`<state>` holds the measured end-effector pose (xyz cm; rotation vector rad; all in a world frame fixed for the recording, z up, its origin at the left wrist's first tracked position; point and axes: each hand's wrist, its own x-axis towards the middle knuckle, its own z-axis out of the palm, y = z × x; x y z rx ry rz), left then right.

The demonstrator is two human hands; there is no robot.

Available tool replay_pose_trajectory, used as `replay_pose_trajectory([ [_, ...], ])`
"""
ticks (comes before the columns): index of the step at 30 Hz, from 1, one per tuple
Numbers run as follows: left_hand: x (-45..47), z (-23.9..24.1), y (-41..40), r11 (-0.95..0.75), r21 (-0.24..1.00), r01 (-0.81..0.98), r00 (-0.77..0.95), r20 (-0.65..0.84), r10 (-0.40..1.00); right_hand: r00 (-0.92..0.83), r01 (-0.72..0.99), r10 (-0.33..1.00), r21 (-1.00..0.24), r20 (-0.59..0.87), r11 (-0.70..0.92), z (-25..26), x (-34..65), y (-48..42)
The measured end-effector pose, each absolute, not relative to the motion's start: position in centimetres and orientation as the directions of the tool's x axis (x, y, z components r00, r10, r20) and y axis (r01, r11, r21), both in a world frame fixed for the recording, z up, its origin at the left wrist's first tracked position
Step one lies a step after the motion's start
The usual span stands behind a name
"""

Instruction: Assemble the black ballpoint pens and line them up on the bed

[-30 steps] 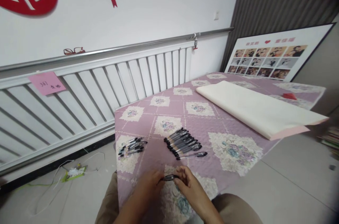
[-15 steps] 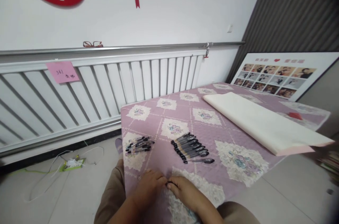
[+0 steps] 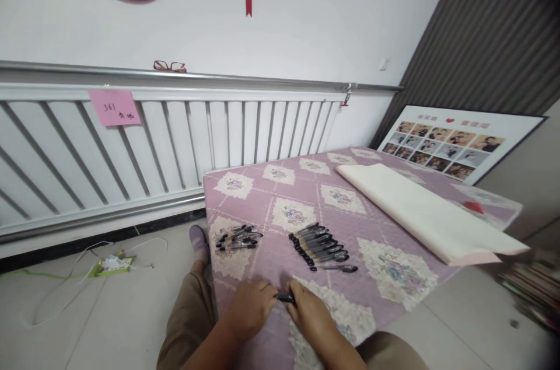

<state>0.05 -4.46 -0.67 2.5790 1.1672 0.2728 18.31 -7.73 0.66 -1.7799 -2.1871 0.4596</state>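
Black pen (image 3: 285,297) between left hand (image 3: 252,307) and right hand (image 3: 310,310), one end in the grip of each

Before you stands a plain white wall (image 3: 315,25), a long white slatted metal radiator (image 3: 236,131) set along it beneath a grey metal pipe (image 3: 271,81). To your right rises a dark grey ribbed wall panel (image 3: 494,37). In front of you is a table covered in mauve, floral-patterned cloth (image 3: 272,259). Below, a black skirting strip (image 3: 109,234) edges the pale tiled floor (image 3: 122,311); the blurred stack (image 3: 531,288) at far right may be books.
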Motion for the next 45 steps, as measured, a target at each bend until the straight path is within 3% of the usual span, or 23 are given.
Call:
replay_pose_trajectory([
  [3,-0.2,-1.2,-4.5,-0.648,0.321,0.690,0.661,0.084,0.746,-0.273,0.786,0.960,-0.588,-0.056,0.190,1.5,18.6,-7.5],
  [6,-0.2,-1.2,-4.6,-0.677,0.312,0.667,0.678,0.122,0.725,-0.305,0.753,0.944,-0.639,-0.128,0.157,2.2,18.4,-7.3],
  [17,-0.1,-1.0,-4.5,-0.664,0.356,0.658,0.667,0.137,0.733,-0.195,0.803,0.981,-0.574,0.008,0.164,2.4,17.5,-7.9],
  [27,-0.3,-0.8,-4.5,-0.666,0.353,0.657,0.675,0.119,0.728,-0.278,0.761,0.958,-0.623,-0.064,0.179,2.2,17.7,-6.9],
  [34,-0.3,-0.4,-4.4,-0.646,0.383,0.660,0.670,0.089,0.737,-0.275,0.736,0.959,-0.626,0.072,0.258,0.9,18.1,-7.5],
  [39,-0.2,-0.7,-4.3,-0.654,0.361,0.665,0.665,0.112,0.738,-0.285,0.722,0.959,-0.658,-0.005,0.212,1.7,18.0,-7.2],
  [45,-0.2,-0.8,-4.4,-0.697,0.306,0.649,0.702,0.115,0.703,-0.401,0.793,0.912,-0.532,-0.086,0.298,2.3,18.2,-6.4],
])
